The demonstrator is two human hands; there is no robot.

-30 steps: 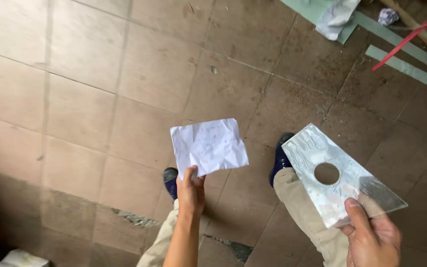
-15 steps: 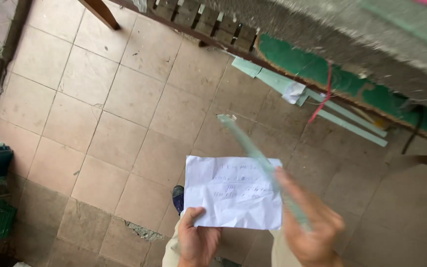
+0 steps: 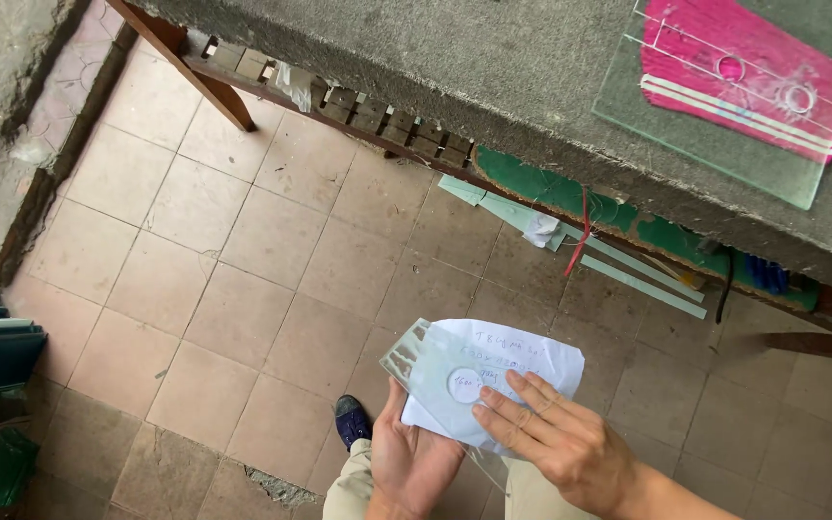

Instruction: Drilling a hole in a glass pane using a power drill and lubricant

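- A sheet of white paper (image 3: 532,361) and a clear glass piece (image 3: 435,371) with a round hole are being held together low in the view, above the tiled floor (image 3: 243,250).
- The stack is being cradled from below by the left hand (image 3: 416,457), its palm turned up and its fingers apparently curled under the edge, though they are being hidden by the glass.
- The right hand (image 3: 556,438) is being pressed flat on top, with its fingers (image 3: 512,404) spread apart just beside the hole.
- A dark shoe (image 3: 351,421) is being shown beneath the hands.
- A larger glass pane (image 3: 724,144) over a pink sheet (image 3: 743,58) is lying on the grey tabletop (image 3: 493,67).
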